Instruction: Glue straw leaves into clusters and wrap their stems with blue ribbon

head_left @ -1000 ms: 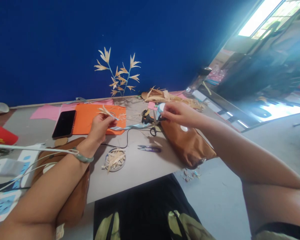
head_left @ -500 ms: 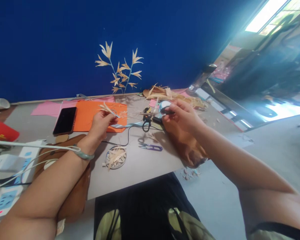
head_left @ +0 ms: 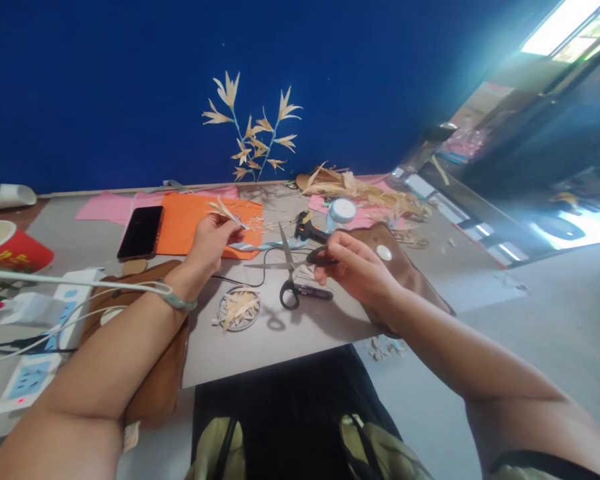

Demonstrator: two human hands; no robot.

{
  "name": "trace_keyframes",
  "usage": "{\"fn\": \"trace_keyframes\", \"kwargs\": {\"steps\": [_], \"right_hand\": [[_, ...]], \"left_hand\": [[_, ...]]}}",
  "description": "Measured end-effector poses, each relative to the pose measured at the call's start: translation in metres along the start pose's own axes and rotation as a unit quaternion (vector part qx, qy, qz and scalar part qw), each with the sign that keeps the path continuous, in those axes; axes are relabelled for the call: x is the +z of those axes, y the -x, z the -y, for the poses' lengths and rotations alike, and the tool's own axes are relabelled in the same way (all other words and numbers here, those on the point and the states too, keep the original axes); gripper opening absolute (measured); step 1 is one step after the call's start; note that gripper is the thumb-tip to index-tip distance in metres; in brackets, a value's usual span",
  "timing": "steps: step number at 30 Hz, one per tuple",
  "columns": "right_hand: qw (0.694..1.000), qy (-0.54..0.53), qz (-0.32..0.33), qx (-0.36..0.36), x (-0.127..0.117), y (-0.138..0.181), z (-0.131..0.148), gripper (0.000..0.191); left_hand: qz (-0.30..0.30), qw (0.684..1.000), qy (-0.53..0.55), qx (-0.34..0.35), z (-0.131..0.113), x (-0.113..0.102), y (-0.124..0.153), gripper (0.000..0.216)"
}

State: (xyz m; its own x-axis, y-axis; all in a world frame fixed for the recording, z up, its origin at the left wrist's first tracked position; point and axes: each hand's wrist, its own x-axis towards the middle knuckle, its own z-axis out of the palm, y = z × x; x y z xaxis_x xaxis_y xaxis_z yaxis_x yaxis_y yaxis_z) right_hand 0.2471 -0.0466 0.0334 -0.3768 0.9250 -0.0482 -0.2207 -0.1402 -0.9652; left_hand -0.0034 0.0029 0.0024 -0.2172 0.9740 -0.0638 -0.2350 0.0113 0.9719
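In my left hand [head_left: 211, 239], a small pale husk flower [head_left: 225, 212] is pinched between thumb and fingers, with a bluish stem at its base. My right hand [head_left: 359, 265] grips one handle of black-handled scissors [head_left: 289, 267]. Their blades are spread apart, and the other handle ring hangs free over the table. Below the scissors lies a pair of thread snips [head_left: 316, 292], partly hidden. A light blue ribbon strip [head_left: 253, 247] crosses between the hands, and a roll of light blue tape [head_left: 342, 211] sits beyond my right hand.
A round dish [head_left: 239, 308] of pale husk scraps stands in front. A phone [head_left: 141, 232] lies beside orange paper [head_left: 177, 223]. Flower sprays [head_left: 260, 133] rise at the back, near dried husks [head_left: 350, 183]. Left are a red paper cup [head_left: 17, 247], white cables and power strips [head_left: 30, 380].
My right hand has come down toward me with the scissors, and their blades have opened wide. My left hand still holds the flower. The view has shifted slightly.
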Motion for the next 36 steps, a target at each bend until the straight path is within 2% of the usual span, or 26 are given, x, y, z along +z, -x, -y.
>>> {"fn": "trace_keyframes", "kwargs": {"steps": [4,8,12,16,19,23,27,31,34,36], "right_hand": [[1.0,0.011,-0.001,-0.007,0.0,0.007,0.004,0.032],[0.998,0.028,-0.05,-0.017,-0.008,0.013,0.009,0.028],[0.998,0.003,-0.052,0.03,-0.008,0.015,-0.003,0.03],[0.991,-0.05,-0.004,0.123,0.008,0.012,-0.035,0.029],[0.982,-0.087,0.027,0.166,0.026,0.006,-0.056,0.026],[0.973,-0.105,0.043,0.199,0.047,-0.005,-0.069,0.016],[0.965,-0.096,0.045,0.239,0.055,-0.012,-0.075,0.016],[0.969,-0.01,0.066,0.24,0.049,-0.014,-0.072,0.013],[0.965,0.135,0.086,0.206,0.035,-0.013,-0.056,0.013],[0.95,0.257,0.095,0.148,0.022,-0.012,-0.037,0.018]], "left_hand": [[0.0,1.0,0.004,-0.001,-0.001,0.0,0.0,0.016],[0.006,1.0,0.0,0.006,0.0,-0.001,-0.001,0.014],[0.005,1.0,0.001,0.008,0.003,-0.001,-0.001,0.014],[0.003,1.0,-0.003,0.004,0.003,-0.002,-0.002,0.015],[0.001,1.0,-0.008,0.007,0.001,-0.004,-0.003,0.017],[-0.007,1.0,-0.01,0.018,-0.006,-0.007,-0.006,0.016],[-0.01,1.0,-0.008,0.025,-0.009,-0.008,-0.007,0.013],[0.0,0.999,-0.003,0.035,-0.007,-0.008,-0.007,0.012],[0.002,0.999,-0.002,0.036,-0.006,-0.008,-0.006,0.011],[0.002,0.999,-0.003,0.032,-0.005,-0.007,-0.006,0.011]]}}
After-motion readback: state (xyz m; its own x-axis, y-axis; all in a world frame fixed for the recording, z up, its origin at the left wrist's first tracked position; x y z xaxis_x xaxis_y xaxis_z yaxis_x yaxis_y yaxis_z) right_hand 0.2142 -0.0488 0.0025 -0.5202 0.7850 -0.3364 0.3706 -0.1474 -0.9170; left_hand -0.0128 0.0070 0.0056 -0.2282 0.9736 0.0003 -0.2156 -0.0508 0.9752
